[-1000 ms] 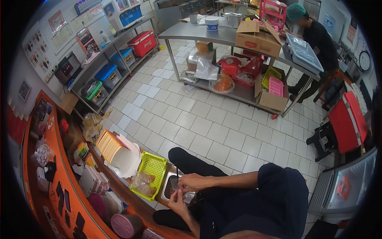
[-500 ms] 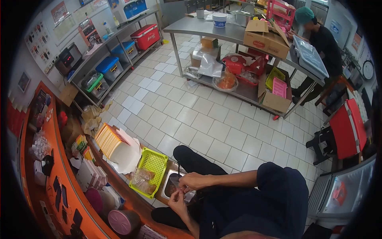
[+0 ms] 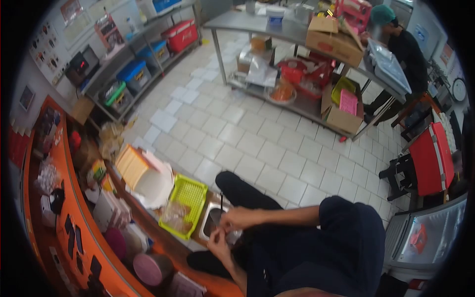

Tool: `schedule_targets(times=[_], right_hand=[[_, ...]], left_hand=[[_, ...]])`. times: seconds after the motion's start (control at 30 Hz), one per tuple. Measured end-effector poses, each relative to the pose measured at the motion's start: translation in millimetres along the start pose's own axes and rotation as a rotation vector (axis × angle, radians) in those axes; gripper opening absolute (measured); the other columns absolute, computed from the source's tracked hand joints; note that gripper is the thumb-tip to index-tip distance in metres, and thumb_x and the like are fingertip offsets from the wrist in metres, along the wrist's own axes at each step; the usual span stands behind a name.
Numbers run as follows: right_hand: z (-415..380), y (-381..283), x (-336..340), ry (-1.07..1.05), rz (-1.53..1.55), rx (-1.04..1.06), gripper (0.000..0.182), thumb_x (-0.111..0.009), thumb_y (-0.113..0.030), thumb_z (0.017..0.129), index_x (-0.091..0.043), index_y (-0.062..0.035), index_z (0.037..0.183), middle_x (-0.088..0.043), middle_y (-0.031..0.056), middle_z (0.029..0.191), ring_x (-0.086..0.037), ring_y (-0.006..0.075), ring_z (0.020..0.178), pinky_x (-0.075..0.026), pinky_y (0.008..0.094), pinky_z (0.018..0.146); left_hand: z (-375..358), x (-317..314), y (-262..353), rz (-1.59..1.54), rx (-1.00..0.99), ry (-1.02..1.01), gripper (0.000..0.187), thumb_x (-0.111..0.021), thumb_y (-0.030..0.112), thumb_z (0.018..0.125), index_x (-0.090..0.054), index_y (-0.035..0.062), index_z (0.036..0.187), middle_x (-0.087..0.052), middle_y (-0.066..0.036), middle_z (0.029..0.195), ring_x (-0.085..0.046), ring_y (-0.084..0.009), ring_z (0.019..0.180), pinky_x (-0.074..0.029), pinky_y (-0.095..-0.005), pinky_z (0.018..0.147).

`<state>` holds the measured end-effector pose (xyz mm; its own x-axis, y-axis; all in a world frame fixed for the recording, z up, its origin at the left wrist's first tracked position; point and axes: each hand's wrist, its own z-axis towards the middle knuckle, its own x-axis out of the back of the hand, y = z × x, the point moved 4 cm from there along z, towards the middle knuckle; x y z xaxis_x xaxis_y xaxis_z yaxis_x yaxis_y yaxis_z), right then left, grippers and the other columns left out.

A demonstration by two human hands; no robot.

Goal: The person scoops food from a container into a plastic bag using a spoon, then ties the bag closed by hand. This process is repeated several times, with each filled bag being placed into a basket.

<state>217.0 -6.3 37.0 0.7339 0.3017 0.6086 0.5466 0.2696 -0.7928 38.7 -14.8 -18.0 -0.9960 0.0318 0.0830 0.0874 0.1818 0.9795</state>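
Observation:
My right hand and my left hand meet with fingers pinched together beside a steel pan. Between them is what looks like a clear plastic bag, partly hidden by my fingers. A thin dark handle sticks up from the pan, whose contents are blurred. Just left of the pan is a lime-green plastic basket. Clear bags with brownish contents lie in its near end.
Beyond the basket stands an open white-lined box with stacked yellow-orange packs. An orange counter runs along the left. Across the tiled floor is a steel table, with a co-worker at its right end.
The view has shifted slightly and blurred. My hands have moved a little to the left and stay pinched together. The basket and pan keep their places.

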Motion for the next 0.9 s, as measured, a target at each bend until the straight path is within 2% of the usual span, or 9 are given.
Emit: schedule_targets(times=[0.07, 0.2, 0.3, 0.37, 0.4, 0.47, 0.57, 0.73, 0.9], right_hand=[[1.6, -0.1, 5.6, -0.008, 0.000, -0.057, 0.029, -0.066, -0.040, 0.095, -0.074, -0.0126, 0.099, -0.073, 0.0127, 0.092, -0.071, 0.0354, 0.085, -0.056, 0.0463, 0.072], [5.9, -3.7, 14.6, 0.007, 0.038, -0.099, 0.024, -0.067, -0.036, 0.089, -0.067, -0.0124, 0.082, -0.070, 0.0104, 0.079, -0.070, 0.0321, 0.078, -0.053, 0.0447, 0.068], [10.3, -14.3, 17.1, -0.075, -0.109, -0.041, 0.024, -0.061, -0.030, 0.092, -0.067, -0.0072, 0.096, -0.069, 0.0170, 0.089, -0.068, 0.0402, 0.085, -0.054, 0.0504, 0.075], [12.0, -18.2, 15.2, -0.118, -0.118, 0.003, 0.024, -0.057, -0.026, 0.095, -0.066, -0.0035, 0.097, -0.067, 0.0192, 0.093, -0.067, 0.0418, 0.090, -0.053, 0.0523, 0.079], [13.6, -18.0, 14.5, -0.128, -0.085, 0.037, 0.025, -0.056, -0.026, 0.097, -0.064, -0.0021, 0.097, -0.066, 0.0196, 0.093, -0.066, 0.0422, 0.089, -0.052, 0.0516, 0.078], [13.6, -18.7, 8.6, -0.168, -0.044, 0.088, 0.025, -0.055, -0.025, 0.098, -0.062, -0.0007, 0.096, -0.065, 0.0199, 0.092, -0.065, 0.0426, 0.088, -0.051, 0.0509, 0.076], [17.7, -13.1, 0.2, -0.230, 0.097, 0.036, 0.032, -0.050, -0.028, 0.102, -0.061, 0.0019, 0.096, -0.064, 0.0212, 0.092, -0.062, 0.0431, 0.092, -0.049, 0.0489, 0.081], [20.0, -6.2, -12.3, -0.278, 0.354, 0.006, 0.031, -0.051, -0.025, 0.102, -0.054, 0.0035, 0.092, -0.057, 0.0225, 0.086, -0.055, 0.0411, 0.083, -0.044, 0.0469, 0.075], [22.7, -5.1, -6.5, -0.215, 0.115, -0.022, 0.027, -0.056, -0.023, 0.099, -0.057, 0.0033, 0.091, -0.060, 0.0226, 0.087, -0.060, 0.0433, 0.082, -0.046, 0.0500, 0.073]], left_hand=[[-6.9, -1.5, 22.6, 0.137, -0.065, 0.007, 0.017, -0.072, 0.012, 0.096, -0.074, -0.0056, 0.096, -0.073, -0.008, 0.087, -0.067, -0.0139, 0.082, -0.054, -0.0292, 0.079], [-13.4, -11.7, 51.4, 0.235, -0.152, 0.015, 0.018, -0.069, 0.014, 0.098, -0.073, -0.0030, 0.101, -0.075, -0.010, 0.091, -0.069, -0.0147, 0.086, -0.053, -0.0298, 0.080], [-15.4, -16.9, 68.6, 0.447, -0.366, 0.052, 0.016, -0.063, 0.013, 0.099, -0.070, -0.0015, 0.099, -0.070, -0.016, 0.085, -0.068, -0.0339, 0.077, -0.053, -0.0395, 0.074], [-19.1, -17.4, 88.4, 0.450, -0.379, 0.032, 0.020, -0.060, 0.016, 0.101, -0.066, -0.0021, 0.095, -0.067, -0.021, 0.083, -0.065, -0.0411, 0.077, -0.050, -0.0435, 0.070], [-19.4, -11.7, 84.3, 0.457, -0.342, 0.073, 0.020, -0.060, 0.016, 0.101, -0.066, -0.0021, 0.095, -0.067, -0.021, 0.083, -0.065, -0.0411, 0.077, -0.050, -0.0435, 0.070], [-20.8, -7.0, 73.5, 0.560, -0.270, -0.027, 0.026, -0.060, 0.021, 0.102, -0.066, -0.0023, 0.091, -0.062, -0.021, 0.070, -0.063, -0.0317, 0.061, -0.046, -0.0393, 0.060], [-21.9, -2.2, 71.2, 0.543, -0.231, -0.045, 0.030, -0.060, 0.023, 0.101, -0.064, -0.0038, 0.088, -0.055, -0.023, 0.063, -0.058, -0.0318, 0.053, -0.042, -0.0410, 0.054], [-21.4, 5.4, 71.8, 0.426, -0.277, -0.014, 0.031, -0.063, 0.021, 0.097, -0.062, -0.0053, 0.080, -0.050, -0.023, 0.060, -0.053, -0.0290, 0.048, -0.040, -0.0402, 0.051], [-22.1, 5.0, 70.5, 0.359, -0.255, 0.032, 0.027, -0.067, 0.018, 0.088, -0.063, -0.0059, 0.077, -0.051, -0.024, 0.059, -0.053, -0.0318, 0.048, -0.042, -0.0398, 0.052]])
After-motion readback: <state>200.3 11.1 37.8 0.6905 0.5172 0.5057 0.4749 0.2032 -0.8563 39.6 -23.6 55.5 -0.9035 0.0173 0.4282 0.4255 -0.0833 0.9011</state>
